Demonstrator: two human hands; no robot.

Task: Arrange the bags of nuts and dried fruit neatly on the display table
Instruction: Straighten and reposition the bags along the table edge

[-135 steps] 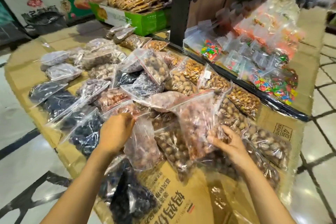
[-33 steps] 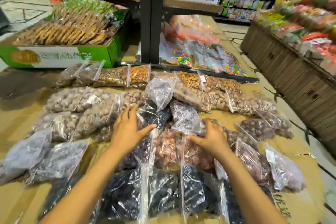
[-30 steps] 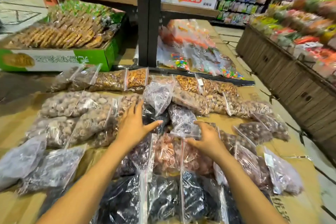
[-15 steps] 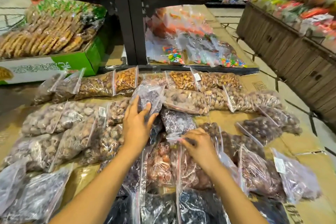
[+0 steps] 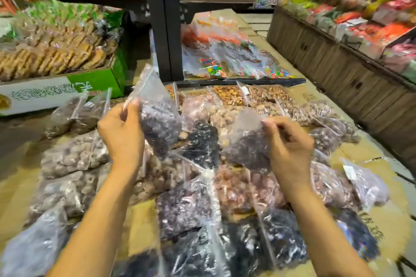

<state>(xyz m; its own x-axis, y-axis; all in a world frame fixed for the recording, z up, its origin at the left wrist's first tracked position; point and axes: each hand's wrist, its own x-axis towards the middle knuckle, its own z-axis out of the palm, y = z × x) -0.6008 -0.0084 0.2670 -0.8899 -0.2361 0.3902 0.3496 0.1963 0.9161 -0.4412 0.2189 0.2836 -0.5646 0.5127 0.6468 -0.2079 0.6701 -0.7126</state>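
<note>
Two crinkly clear bags (image 5: 157, 119) (image 5: 245, 146) pinched aloft, left hand (image 5: 121, 135), right hand (image 5: 290, 146), lumpy dark contents.

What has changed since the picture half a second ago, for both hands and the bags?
The left hand, lying flat before, now grips a clear plastic bag of dark purple dried fruit and has lifted it. The right hand pinches a second such bag, raised too. The other bags and the green cardboard box stayed put.

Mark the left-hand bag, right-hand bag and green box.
left-hand bag (image 5: 158, 119): head view, on its dark contents.
right-hand bag (image 5: 246, 148): head view, on its dark contents.
green box (image 5: 101, 81): head view, on its green front face.
</note>
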